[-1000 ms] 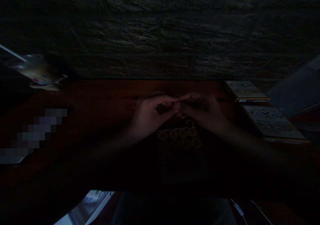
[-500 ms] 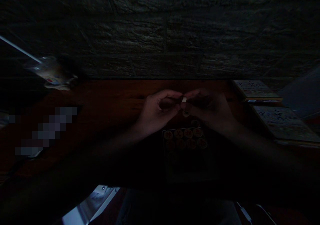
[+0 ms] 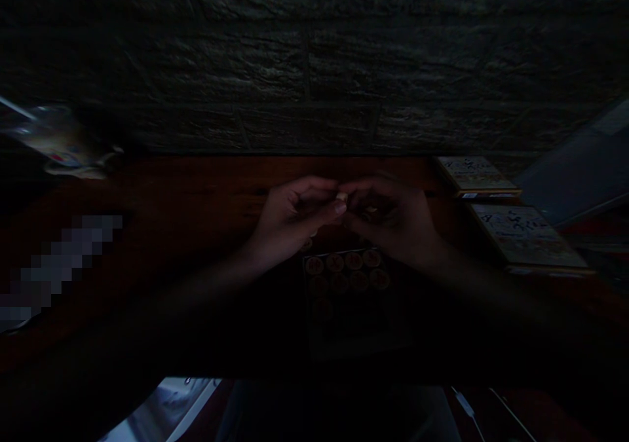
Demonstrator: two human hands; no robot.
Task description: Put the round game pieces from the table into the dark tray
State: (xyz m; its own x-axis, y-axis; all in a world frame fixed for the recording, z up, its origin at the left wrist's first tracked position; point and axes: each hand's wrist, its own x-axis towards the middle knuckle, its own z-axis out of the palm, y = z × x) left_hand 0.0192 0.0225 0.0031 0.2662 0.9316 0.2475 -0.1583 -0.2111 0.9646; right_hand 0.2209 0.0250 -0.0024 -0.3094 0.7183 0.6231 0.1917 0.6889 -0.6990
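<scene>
Clock dirs. are taken from the tray (image 3: 358, 324), noon toward the wall (image 3: 314, 88); light v. poor. A small pale piece (image 3: 343, 197) is held at 12 o'clock, just beyond the tray's far edge. L hand (image 3: 282, 219), at approx. 11, pinches it btwn thumb & forefinger; R hand (image 3: 407, 216), at approx. 1, is curled w/ fingertips at or beside the piece, but whether they grip it can't be told. Tray discs (image 3: 335, 262), round & marked w/ characters, lie in rows of 4, 4 & 1, the last at 10 within the tray. The piece is prob. one of the same kind: light, stiff, hard to break, poss. wood or plastic; flat faces might slip if fingers are damp. Best hold, est.: thumb & forefinger on opp. sides of the rim, leaving the faces free; a face-to-face pinch would also do. Elsewhere on the table (image 3: 211, 180): cup (image 3: 66, 147) at approx. 10, two boxes (image 3: 531, 236) btwn 1 & 3, well apart from the hands.
</scene>
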